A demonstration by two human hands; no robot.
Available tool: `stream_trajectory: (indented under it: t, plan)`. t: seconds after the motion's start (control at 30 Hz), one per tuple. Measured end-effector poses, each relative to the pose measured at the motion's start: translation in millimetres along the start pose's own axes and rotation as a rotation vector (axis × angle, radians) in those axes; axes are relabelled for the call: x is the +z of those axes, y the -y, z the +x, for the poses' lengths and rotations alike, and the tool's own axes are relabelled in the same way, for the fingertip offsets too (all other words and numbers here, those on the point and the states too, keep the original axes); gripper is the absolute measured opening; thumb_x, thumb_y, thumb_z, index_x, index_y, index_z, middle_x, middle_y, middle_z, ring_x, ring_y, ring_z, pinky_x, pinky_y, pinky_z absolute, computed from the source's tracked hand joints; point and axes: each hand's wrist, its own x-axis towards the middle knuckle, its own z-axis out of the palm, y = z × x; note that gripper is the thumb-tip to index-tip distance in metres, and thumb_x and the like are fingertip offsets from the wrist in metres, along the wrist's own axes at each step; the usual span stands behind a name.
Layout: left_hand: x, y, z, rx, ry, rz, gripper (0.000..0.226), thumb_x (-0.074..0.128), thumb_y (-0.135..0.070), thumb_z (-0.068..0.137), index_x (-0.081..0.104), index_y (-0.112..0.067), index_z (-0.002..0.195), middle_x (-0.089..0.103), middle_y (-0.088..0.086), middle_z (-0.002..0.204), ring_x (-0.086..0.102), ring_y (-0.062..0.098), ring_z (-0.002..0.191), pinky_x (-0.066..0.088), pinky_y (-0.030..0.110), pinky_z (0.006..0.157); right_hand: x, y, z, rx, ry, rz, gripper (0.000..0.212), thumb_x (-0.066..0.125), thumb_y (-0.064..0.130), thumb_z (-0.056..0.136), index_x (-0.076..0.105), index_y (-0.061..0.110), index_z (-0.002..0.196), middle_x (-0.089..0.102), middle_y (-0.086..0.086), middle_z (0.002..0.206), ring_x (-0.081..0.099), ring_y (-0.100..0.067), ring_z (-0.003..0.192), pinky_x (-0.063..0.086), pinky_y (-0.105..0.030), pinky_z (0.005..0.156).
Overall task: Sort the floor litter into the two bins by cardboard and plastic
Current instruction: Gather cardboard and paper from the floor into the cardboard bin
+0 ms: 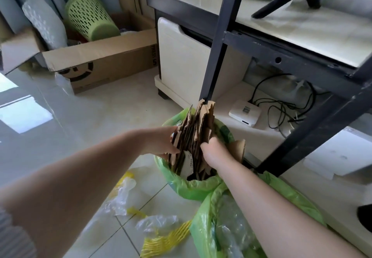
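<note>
Both grips clamp one bundle of torn cardboard (196, 137) from either side: the left hand (161, 142) has its fingers curled onto the bundle's left face, and the right hand (213, 151) closes round its right edge. The bundle stands nearly upright, its lower end already inside the mouth of the farther bin (193, 187), which is lined with a green bag; another cardboard piece (239, 149) leans at that bin's right rim. Just beside it, nearer the camera, the second bin (203, 227) holds clear plastic wrap. By my reading the cardboard is almost sorted, needing only to be pushed down and let go. Plastic is what remains: crumpled clear film (124, 195) and yellow foam netting (167, 239) lie on the floor (100, 116) near the bins' left side.
</note>
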Motion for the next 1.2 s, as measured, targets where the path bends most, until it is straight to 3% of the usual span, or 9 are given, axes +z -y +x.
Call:
stream_trajectory:
  t: [0.13,0.2,0.3,0.43,0.6,0.7,0.9,1.07,1.2]
  plan:
    - [23.7,14.5,22.1,0.022,-0.187,0.569,0.031,0.054,-0.008,0.086,0.053,-0.008,0.117,0.063,0.01,0.11,0.06,0.024,0.098,0.051,0.032,0.083,8.1,-5.1,12.2,0.071,0.038,-0.094,0.03,0.037,0.007,0.095,0.042,-0.002,0.124,0.055,-0.022,0.118,0.054,-0.036,0.106,0.039,-0.03,0.074]
    - [28.5,19.5,29.0,-0.039,-0.262,0.603,0.026,0.055,-0.012,0.084,0.057,-0.008,0.11,0.064,0.006,0.099,0.061,0.023,0.089,0.05,0.029,0.071,8.1,-4.3,14.7,0.082,0.05,-0.122,0.032,0.037,0.008,0.095,0.043,-0.002,0.125,0.055,-0.021,0.114,0.054,-0.034,0.103,0.042,-0.03,0.074]
    - [20.6,14.5,20.2,-0.053,-0.327,0.532,0.035,0.067,-0.021,0.079,0.058,-0.011,0.111,0.062,0.005,0.096,0.059,0.021,0.086,0.047,0.028,0.067,2.1,-6.1,11.8,0.05,0.06,-0.059,0.036,0.048,0.016,0.09,0.044,0.006,0.123,0.056,-0.012,0.105,0.055,-0.028,0.091,0.044,-0.028,0.068]
    - [8.8,11.4,-8.8,-0.011,-0.4,0.252,0.077,0.073,-0.025,0.077,0.034,-0.014,0.141,0.05,0.009,0.133,0.052,0.026,0.117,0.047,0.037,0.096,-14.6,-11.3,-12.0,-0.071,-0.04,0.127,0.063,0.061,0.029,0.085,0.03,0.019,0.139,0.05,-0.005,0.133,0.053,-0.026,0.115,0.044,-0.032,0.089]
    - [11.6,23.8,-72.6,0.135,-0.455,-0.176,0.056,0.071,-0.017,0.08,0.049,-0.02,0.132,0.058,0.002,0.128,0.059,0.013,0.1,0.047,0.024,0.085,-17.3,-3.7,-69.5,-0.417,-0.35,0.287,0.06,0.056,0.022,0.09,0.03,0.023,0.144,0.038,0.005,0.146,0.034,-0.01,0.135,0.032,-0.027,0.109]
    - [19.6,60.4,-130.9,0.14,-0.458,-0.279,0.041,0.07,-0.015,0.081,0.058,-0.022,0.119,0.065,-0.003,0.114,0.063,0.005,0.085,0.052,0.021,0.076,14.5,7.6,-114.7,-0.552,-0.194,0.365,0.036,0.053,0.013,0.091,0.05,0.025,0.125,0.053,0.008,0.127,0.049,-0.001,0.118,0.039,-0.006,0.091]
    - [48.0,185.7,-259.0,-0.054,-0.521,-0.342,0.029,0.067,-0.011,0.083,0.06,-0.02,0.11,0.066,-0.001,0.102,0.063,0.007,0.08,0.05,0.016,0.07,131.6,13.7,-205.8,-0.606,0.31,0.198,0.023,0.054,0.005,0.09,0.057,0.026,0.1,0.06,0.011,0.095,0.056,0.002,0.088,0.045,-0.012,0.081]
    - [79.3,282.3,-338.1,-0.198,-0.588,-0.394,0.029,0.069,-0.015,0.082,0.062,-0.02,0.11,0.069,0.001,0.104,0.064,0.01,0.089,0.053,0.029,0.082,220.7,-6.4,-250.6,-0.512,0.604,-0.148,0.018,0.056,0.012,0.09,0.061,0.02,0.106,0.063,0.001,0.099,0.058,-0.01,0.09,0.047,-0.025,0.083]
    - [110.8,348.8,-370.2,-0.268,-0.586,-0.418,0.03,0.067,-0.013,0.083,0.061,-0.018,0.112,0.067,0.001,0.102,0.062,0.008,0.084,0.049,0.018,0.074,282.1,-18.0,-262.3,-0.519,0.694,-0.653,0.03,0.057,0.026,0.09,0.059,0.019,0.119,0.064,0.0,0.114,0.059,-0.015,0.101,0.045,-0.028,0.087]
